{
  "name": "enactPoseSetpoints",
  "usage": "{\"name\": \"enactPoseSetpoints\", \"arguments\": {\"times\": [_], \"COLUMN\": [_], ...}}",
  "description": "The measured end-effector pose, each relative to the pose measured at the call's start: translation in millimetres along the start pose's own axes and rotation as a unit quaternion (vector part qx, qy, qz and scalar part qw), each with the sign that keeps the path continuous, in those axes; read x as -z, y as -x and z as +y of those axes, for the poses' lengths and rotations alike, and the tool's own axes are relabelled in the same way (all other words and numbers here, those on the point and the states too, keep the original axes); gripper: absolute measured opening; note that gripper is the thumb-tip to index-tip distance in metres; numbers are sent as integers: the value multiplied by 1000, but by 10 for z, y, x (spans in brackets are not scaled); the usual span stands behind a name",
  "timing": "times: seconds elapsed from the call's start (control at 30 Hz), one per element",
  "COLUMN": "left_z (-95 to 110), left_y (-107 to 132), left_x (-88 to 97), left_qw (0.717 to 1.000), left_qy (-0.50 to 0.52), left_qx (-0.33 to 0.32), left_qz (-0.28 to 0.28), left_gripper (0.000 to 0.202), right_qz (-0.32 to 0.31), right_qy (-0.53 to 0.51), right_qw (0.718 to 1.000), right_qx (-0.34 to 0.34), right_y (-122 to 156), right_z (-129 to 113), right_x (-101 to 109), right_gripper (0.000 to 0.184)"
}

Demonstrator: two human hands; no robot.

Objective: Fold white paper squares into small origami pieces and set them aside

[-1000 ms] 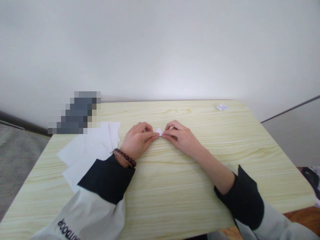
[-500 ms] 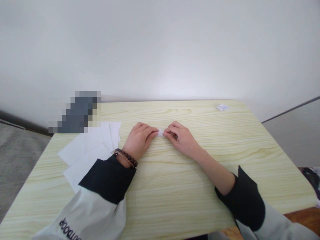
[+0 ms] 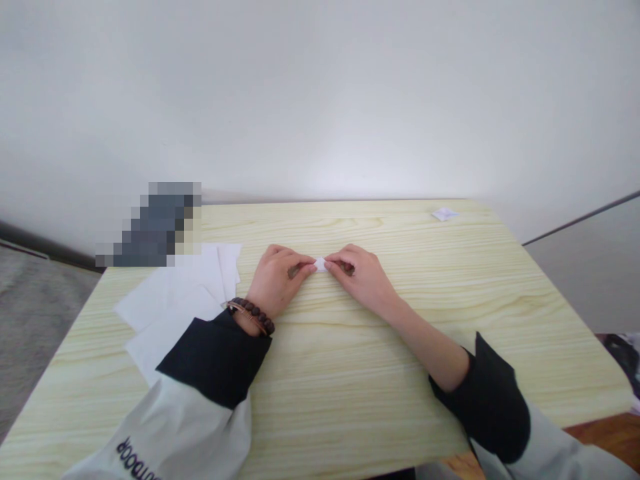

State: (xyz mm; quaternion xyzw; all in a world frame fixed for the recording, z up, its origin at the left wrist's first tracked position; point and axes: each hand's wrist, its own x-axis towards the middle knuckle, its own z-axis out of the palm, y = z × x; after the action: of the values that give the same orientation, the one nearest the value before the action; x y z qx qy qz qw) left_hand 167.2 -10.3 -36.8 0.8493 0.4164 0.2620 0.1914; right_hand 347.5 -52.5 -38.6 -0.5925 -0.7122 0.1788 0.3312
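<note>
Between my two hands is a small folded piece of white paper [image 3: 320, 265], pinched at both ends just over the table. My left hand [image 3: 281, 275], with a dark beaded bracelet at its wrist, grips the left end between thumb and forefinger. At the right end, my right hand [image 3: 361, 275] holds it the same way. My fingertips cover the paper's ends, so only its middle shows. Several white paper sheets [image 3: 175, 300] lie overlapping beside my left forearm, which partly hides them.
A small folded white paper shape [image 3: 445, 214] lies near the far right corner of the light wood-grain table [image 3: 340, 387]. A blurred-out dark object [image 3: 155, 227] stands at the far left corner. A pale wall [image 3: 320, 100] rises behind the table.
My fingers have shifted slightly on the small folded paper, and a little more of its middle shows. Otherwise my hands keep almost the same place.
</note>
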Motion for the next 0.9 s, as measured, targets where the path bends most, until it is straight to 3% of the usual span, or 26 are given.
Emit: {"name": "enactPoseSetpoints", "arguments": {"times": [0.27,0.6,0.9], "left_z": [13,2,-14], "left_y": [-14,25,48], "left_x": [-10,-13,33], "left_qw": [999,999,988], "left_qy": [-8,-19,-140], "left_qx": [41,1,-49], "left_qz": [0,28,33], "left_gripper": [16,19,21], "right_qz": [7,9,18], "right_qy": [-10,-4,-16], "right_qw": [1000,1000,1000], "right_qx": [-17,-20,-10], "right_y": [-9,-14,21], "right_z": [-1,-8,22], "right_x": [-15,-10,-13], "right_gripper": [13,9,11]}}
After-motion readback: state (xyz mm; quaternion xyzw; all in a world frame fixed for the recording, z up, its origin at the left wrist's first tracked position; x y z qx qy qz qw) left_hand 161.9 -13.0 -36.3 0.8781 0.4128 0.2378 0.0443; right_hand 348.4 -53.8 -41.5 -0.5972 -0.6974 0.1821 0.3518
